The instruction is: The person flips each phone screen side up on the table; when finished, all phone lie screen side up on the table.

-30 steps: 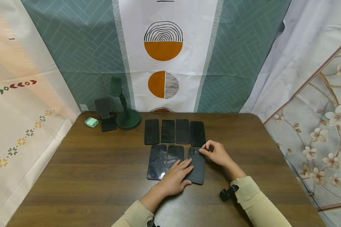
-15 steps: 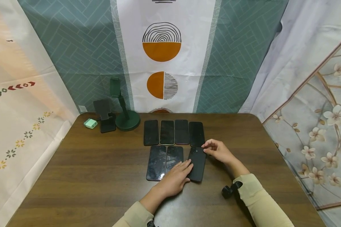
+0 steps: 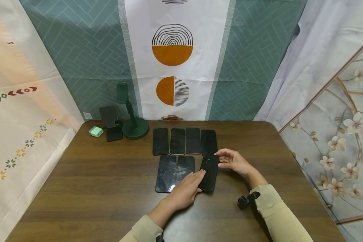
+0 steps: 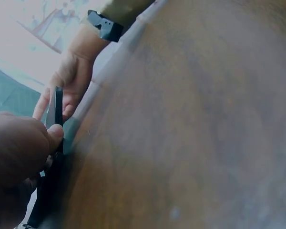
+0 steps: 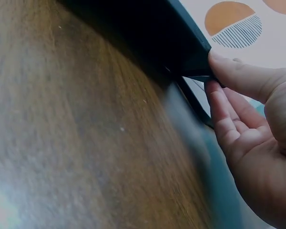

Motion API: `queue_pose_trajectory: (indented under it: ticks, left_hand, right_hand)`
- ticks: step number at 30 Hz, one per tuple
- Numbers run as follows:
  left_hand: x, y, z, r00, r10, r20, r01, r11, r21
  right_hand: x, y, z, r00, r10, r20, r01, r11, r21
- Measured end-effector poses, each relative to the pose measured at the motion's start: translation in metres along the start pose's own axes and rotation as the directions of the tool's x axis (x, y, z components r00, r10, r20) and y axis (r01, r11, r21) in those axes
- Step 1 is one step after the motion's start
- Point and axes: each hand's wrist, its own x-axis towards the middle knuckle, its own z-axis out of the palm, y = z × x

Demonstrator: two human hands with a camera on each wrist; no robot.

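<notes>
A black smartphone (image 3: 210, 174) lies tilted at the right end of the front row, its right side raised and its camera back dark. My right hand (image 3: 233, 163) pinches its upper right corner between thumb and fingers, as the right wrist view shows. My left hand (image 3: 184, 191) lies over its left edge and the neighbouring phone (image 3: 186, 165). In the left wrist view the left thumb presses the smartphone's edge (image 4: 58, 107); the left fingers are partly hidden. Another phone (image 3: 165, 174) lies face up at the left of that row.
Behind stands a row of several black phones (image 3: 177, 141) laid flat. At the back left are a green phone stand (image 3: 135, 128), a black stand (image 3: 114, 131) and a mint-green charger (image 3: 96, 131). The wooden table (image 3: 109, 188) ends at a fabric backdrop.
My right hand has lifted the smartphone's right side, tipping it from nearly flat to a slant. My left fingers have drawn together at its left edge.
</notes>
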Motion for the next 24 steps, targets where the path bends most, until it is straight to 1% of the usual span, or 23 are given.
queue_pose_trajectory:
  ticks: [3,8,12,17,24]
  left_hand:
    - [-0.0009,-0.0004,-0.0005,1.000,0.001,0.013,-0.001,1.000,-0.001]
    - [-0.0021,0.0002,-0.0038,0.999,-0.008,0.039,0.009,1.000,-0.028]
    - [-0.0024,0.0016,-0.0055,0.999,-0.014,0.048,0.016,0.999,-0.037]
    - [-0.0022,0.0026,-0.0071,0.998,-0.017,0.058,0.019,0.999,-0.047]
    - [-0.0002,0.0021,-0.0097,0.999,0.006,0.048,-0.002,0.997,-0.079]
  right_hand:
    - [0.0013,-0.0007,0.0023,0.999,-0.033,-0.025,0.032,0.999,-0.019]
    - [0.0037,-0.0020,0.0061,0.994,-0.094,-0.057,0.092,0.995,-0.028]
    - [0.0060,-0.0020,0.0081,0.988,-0.143,-0.054,0.142,0.989,-0.035]
    - [0.0077,-0.0021,0.0089,0.982,-0.185,-0.044,0.182,0.982,-0.057]
    - [0.0098,-0.0071,0.0106,0.979,-0.190,-0.070,0.180,0.975,-0.130]
